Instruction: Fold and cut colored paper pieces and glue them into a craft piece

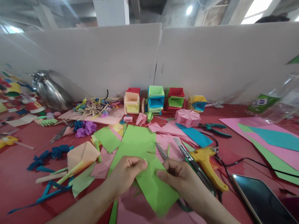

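A green sheet of paper (161,186) is held up between my two hands, over pink paper at the table's front. My left hand (127,172) pinches its upper left edge between thumb and fingers. On the right edge, my right hand (177,177) grips the same sheet, thumb on top. Just beyond my right fingers, a pointed metal blade (161,151) sticks out, its other end hidden by the hand. A larger green sheet (135,140) lies flat behind. To the right of my right hand rest a utility knife (193,165) and a yellow glue gun (207,165).
Stacked folded paper boxes (156,99) stand by the white partition (93,56). A phone (261,196) lies front right, with pliers (216,129) farther back. Paper flowers (86,129) and a metal jug (51,90) are at left; a plastic bottle (277,99) is at right.
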A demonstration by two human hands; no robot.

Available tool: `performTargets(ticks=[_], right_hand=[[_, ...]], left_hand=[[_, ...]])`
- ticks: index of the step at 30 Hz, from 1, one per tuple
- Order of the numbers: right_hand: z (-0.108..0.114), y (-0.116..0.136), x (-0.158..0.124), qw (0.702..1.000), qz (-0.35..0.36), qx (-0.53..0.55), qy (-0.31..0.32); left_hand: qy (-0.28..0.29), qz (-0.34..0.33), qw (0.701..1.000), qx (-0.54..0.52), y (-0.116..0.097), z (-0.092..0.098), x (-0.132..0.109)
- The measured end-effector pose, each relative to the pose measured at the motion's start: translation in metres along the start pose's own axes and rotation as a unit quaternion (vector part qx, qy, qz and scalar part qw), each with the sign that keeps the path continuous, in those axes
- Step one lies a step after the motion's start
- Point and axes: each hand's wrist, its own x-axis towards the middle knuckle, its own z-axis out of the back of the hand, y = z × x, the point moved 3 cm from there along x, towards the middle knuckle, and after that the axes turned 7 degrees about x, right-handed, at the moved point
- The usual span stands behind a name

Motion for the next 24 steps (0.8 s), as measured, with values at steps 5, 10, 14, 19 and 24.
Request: performTargets(ticks=[5,10,14,19,24], right_hand=[[0.0,-0.001,0.001,1.0,0.001,-0.006,-0.002],[-0.002,0.003,0.0,1.0,0.007,-0.028,0.002],[-0.001,0.003,0.0,1.0,0.0,-0.017,-0.005],[0.002,-0.001,0.001,0.999,-0.012,0.03,-0.031],[0.0,-0.001,0.0,0.999,-0.015,0.049,-0.004]], left_hand=[[0.031,0.024,0.998,-0.047,-0.002,-0.001,0.003],[0.029,0.016,0.997,-0.062,0.0,0.0,0.003],[-0.001,-0.003,1.0,-0.022,-0.001,0.002,0.001],[0.058,-0.019,0.998,0.0,-0.008,0.0,0.001],[0.001,-0.005,0.999,0.033,-0.013,0.005,0.001]])
